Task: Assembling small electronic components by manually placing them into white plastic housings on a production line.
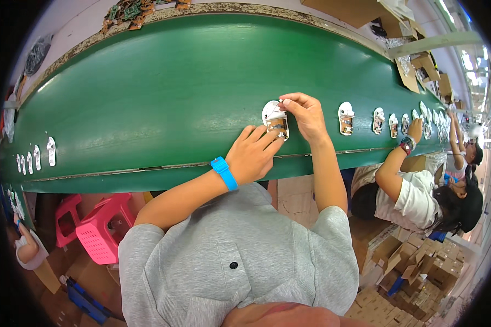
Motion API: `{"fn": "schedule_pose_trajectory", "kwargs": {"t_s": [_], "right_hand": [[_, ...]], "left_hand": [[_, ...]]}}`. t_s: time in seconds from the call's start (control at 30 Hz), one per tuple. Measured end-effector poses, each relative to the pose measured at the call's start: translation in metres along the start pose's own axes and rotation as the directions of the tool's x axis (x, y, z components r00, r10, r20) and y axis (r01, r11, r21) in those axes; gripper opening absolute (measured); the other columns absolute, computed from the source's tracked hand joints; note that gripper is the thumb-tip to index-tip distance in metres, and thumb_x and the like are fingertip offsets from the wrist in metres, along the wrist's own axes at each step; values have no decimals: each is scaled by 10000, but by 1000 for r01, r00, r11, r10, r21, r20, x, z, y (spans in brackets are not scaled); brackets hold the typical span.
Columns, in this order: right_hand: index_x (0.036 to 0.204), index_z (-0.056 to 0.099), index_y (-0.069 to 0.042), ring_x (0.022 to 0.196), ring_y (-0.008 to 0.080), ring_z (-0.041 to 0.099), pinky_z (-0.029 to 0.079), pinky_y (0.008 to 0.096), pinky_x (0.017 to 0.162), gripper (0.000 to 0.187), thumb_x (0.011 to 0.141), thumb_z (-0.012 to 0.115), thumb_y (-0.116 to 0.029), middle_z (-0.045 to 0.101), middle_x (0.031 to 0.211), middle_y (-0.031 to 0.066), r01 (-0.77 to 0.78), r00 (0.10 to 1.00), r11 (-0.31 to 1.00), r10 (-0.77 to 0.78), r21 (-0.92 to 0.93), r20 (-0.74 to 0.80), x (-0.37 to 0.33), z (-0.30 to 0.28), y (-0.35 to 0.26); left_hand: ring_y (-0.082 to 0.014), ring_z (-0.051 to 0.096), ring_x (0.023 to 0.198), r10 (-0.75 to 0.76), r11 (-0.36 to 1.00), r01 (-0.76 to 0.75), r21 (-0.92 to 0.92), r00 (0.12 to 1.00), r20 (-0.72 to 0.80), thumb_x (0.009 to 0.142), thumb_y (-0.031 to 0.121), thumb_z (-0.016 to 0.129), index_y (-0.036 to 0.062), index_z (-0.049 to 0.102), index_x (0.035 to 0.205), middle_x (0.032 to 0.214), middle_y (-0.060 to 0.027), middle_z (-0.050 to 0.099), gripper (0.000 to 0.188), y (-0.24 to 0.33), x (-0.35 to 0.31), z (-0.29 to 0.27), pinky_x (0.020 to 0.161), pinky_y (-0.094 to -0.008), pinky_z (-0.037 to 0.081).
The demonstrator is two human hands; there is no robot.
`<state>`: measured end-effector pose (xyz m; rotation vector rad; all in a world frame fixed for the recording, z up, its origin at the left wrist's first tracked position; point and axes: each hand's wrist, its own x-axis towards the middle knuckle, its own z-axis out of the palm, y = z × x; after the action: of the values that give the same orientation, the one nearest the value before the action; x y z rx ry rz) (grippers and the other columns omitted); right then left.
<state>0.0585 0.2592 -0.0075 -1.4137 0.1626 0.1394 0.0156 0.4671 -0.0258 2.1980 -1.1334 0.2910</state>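
A white plastic housing (271, 107) with rounded ends lies on the green work surface in front of me, its inside facing up. In its lower half sits a brown circuit board (277, 126) with small parts on it. My left hand (252, 153), with a blue band at the wrist, lies with fingers stretched out, the tips touching the housing's lower left edge. My right hand (306, 117) is at the top right of the housing. Its thumb and index finger pinch a thin wire (279, 103) just over the white shell; the wire's far end is hard to make out.
Similar housings with boards (346, 119) stand in a row to the right, others (51, 151) at the far left. Circuit boards (128, 13) are heaped beyond the far edge. A co-worker (420, 193) reaches onto the surface at right. Pink stools (105, 226) stand below left; cartons (420, 267) below right.
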Motion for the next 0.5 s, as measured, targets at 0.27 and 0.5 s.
{"fn": "schedule_pose_trajectory", "kwargs": {"t_s": [0.27, 0.5], "right_hand": [[989, 735, 20, 844, 133, 639, 516, 253, 827, 96, 900, 732, -16, 720, 910, 90, -73, 995, 996, 77, -50, 67, -2, -1, -13], [948, 726, -15, 809, 138, 634, 521, 249, 778, 106, 847, 734, 18, 714, 894, 67, 30, 991, 926, 22, -375, 132, -8, -2, -18]], "left_hand": [[-274, 527, 1126, -111, 994, 112, -10, 994, 7, 775, 103, 670, 69, 603, 1267, 1319, -72, 584, 498, 13, -8, 13, 959, -384, 424], [-261, 505, 1071, -117, 993, 118, 20, 992, -36, 759, 141, 693, 74, 604, 1238, 1288, -75, 568, 492, 13, -11, 14, 952, -379, 405]]}}
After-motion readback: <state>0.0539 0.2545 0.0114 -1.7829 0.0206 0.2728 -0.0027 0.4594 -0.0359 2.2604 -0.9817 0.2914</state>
